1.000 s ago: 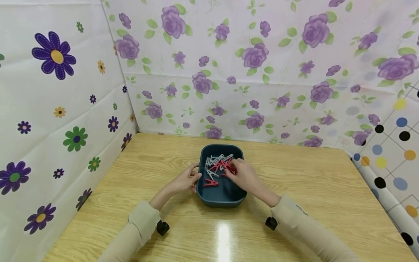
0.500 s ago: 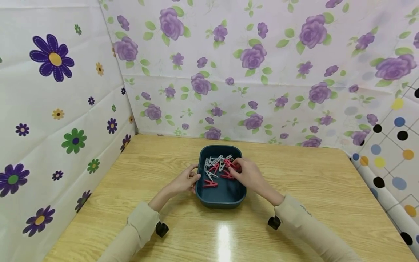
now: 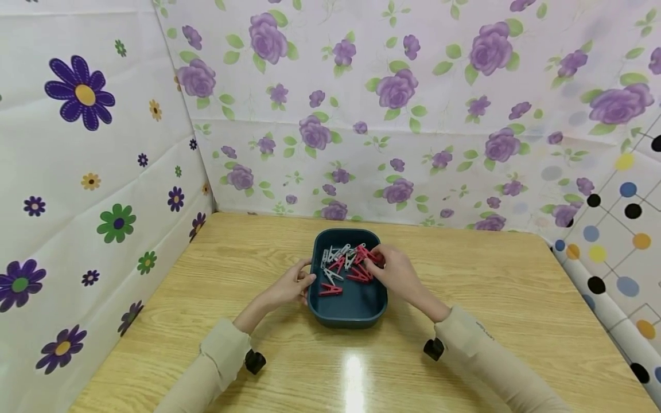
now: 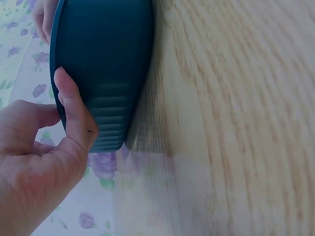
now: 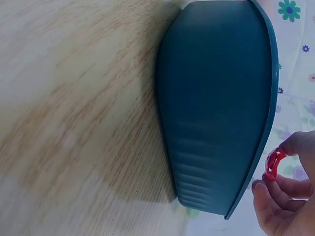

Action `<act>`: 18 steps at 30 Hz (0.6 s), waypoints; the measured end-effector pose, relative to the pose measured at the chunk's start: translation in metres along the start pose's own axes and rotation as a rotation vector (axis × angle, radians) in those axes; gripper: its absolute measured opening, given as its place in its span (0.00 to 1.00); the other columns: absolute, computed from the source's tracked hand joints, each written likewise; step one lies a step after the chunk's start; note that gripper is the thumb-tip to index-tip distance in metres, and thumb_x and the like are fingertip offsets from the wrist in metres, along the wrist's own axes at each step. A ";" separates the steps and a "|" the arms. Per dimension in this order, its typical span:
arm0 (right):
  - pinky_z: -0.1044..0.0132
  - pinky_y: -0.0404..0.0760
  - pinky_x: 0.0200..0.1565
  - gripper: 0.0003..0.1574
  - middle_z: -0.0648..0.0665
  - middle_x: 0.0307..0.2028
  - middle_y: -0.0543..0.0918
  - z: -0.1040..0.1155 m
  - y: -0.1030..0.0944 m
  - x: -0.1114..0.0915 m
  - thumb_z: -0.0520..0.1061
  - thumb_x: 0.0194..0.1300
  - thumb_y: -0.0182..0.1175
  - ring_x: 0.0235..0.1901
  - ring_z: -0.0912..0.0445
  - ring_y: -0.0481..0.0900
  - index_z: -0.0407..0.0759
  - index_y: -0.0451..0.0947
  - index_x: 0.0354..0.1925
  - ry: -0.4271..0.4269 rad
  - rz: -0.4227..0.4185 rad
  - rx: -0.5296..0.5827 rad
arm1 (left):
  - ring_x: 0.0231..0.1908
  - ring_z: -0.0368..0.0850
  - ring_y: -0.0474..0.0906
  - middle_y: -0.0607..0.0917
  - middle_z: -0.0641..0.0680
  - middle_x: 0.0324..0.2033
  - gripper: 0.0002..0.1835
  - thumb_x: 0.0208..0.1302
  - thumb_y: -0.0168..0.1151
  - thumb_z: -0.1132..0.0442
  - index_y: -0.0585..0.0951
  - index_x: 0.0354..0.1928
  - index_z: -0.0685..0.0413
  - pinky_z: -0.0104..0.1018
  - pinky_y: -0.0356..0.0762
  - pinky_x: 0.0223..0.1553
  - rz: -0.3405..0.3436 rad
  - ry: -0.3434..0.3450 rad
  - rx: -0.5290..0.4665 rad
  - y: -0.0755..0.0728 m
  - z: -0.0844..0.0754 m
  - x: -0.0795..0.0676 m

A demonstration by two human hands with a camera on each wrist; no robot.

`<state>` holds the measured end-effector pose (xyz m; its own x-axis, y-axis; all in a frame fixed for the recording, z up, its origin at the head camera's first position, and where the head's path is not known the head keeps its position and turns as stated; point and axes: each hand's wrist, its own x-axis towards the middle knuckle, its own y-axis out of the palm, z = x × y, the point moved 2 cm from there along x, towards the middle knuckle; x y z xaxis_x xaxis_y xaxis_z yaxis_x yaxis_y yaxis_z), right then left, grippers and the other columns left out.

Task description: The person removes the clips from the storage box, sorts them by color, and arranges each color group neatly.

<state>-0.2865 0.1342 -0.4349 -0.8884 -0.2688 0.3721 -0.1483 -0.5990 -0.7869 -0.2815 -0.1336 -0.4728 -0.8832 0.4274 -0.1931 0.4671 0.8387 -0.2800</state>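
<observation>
A dark teal plastic bin [image 3: 347, 322] stands on the table with white clothespins [image 3: 332, 275] and red clothespins [image 3: 330, 290] lying in it, mostly toward its far half. My left hand [image 3: 290, 285] grips the bin's left rim, thumb on one side and fingers on the other, as the left wrist view confirms. Over the right rim reaches my right hand [image 3: 400, 274]. In the right wrist view, its thumb and fingertips pinch a red clothespin [image 5: 274, 164], held above the rim. Part of the pile behind the right fingers is hidden.
The bin rests on a light wooden table [image 3: 480, 287]. Flower-patterned sheets [image 3: 361, 115] hang behind and to the left, and a dotted sheet [image 3: 619, 241] on the right. Each forearm bears a black wrist camera [image 3: 255, 361].
My right hand has shifted slightly right and up from the pile with a red clothespin pinched, uncovering more red clothespins below it. The left hand keeps its hold on the rim.
</observation>
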 end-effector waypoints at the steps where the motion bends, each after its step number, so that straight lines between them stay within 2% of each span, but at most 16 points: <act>1: 0.66 0.75 0.30 0.11 0.45 0.31 0.80 0.000 0.000 0.000 0.49 0.63 0.64 0.29 0.57 0.75 0.42 0.81 0.38 -0.002 -0.003 -0.003 | 0.26 0.42 0.73 0.76 0.62 0.41 0.30 0.77 0.45 0.61 0.49 0.75 0.55 0.42 0.82 0.30 0.000 -0.001 -0.002 0.000 0.000 0.000; 7: 0.65 0.76 0.30 0.10 0.46 0.29 0.81 -0.003 -0.001 -0.002 0.48 0.63 0.64 0.28 0.56 0.76 0.42 0.81 0.37 -0.007 -0.023 -0.012 | 0.26 0.42 0.73 0.76 0.63 0.41 0.30 0.77 0.45 0.61 0.49 0.75 0.55 0.41 0.81 0.30 0.000 -0.005 -0.006 0.000 0.000 0.000; 18: 0.66 0.74 0.29 0.11 0.45 0.28 0.81 -0.013 -0.004 -0.005 0.49 0.62 0.65 0.26 0.58 0.74 0.41 0.81 0.35 -0.017 -0.120 -0.047 | 0.25 0.42 0.74 0.77 0.62 0.40 0.31 0.77 0.45 0.61 0.49 0.75 0.55 0.44 0.82 0.31 0.009 0.008 -0.008 0.000 0.001 0.000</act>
<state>-0.2871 0.1480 -0.4397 -0.8554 -0.2102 0.4734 -0.2742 -0.5916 -0.7582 -0.2818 -0.1341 -0.4735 -0.8791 0.4380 -0.1879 0.4750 0.8373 -0.2708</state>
